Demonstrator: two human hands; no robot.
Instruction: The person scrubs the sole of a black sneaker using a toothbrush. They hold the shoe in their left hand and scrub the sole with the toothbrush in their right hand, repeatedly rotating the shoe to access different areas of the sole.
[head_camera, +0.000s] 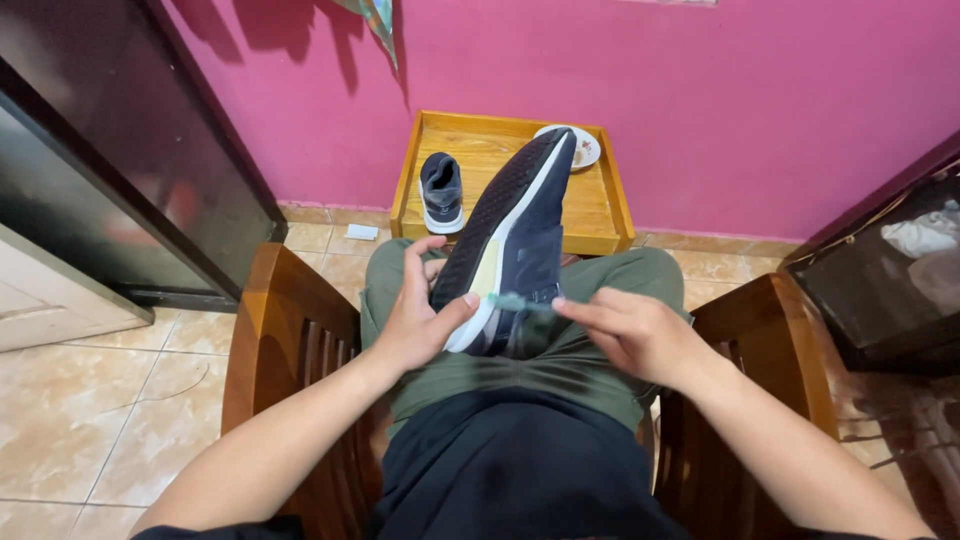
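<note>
L hand (415, 325) grips dark sneaker (510, 240) at heel; R hand (630, 330) pinches teal brush (518, 302) on sole edge. Keep shoe braced on lap, short strokes.

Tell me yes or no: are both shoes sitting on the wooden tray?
No: only the small grey shoe sits on the wooden tray; the left hand holds the dark shoe above the lap.

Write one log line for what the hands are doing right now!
left hand: grips dark sneaker on lap | right hand: pinches its lace | second sneaker: on wooden tray table
</note>
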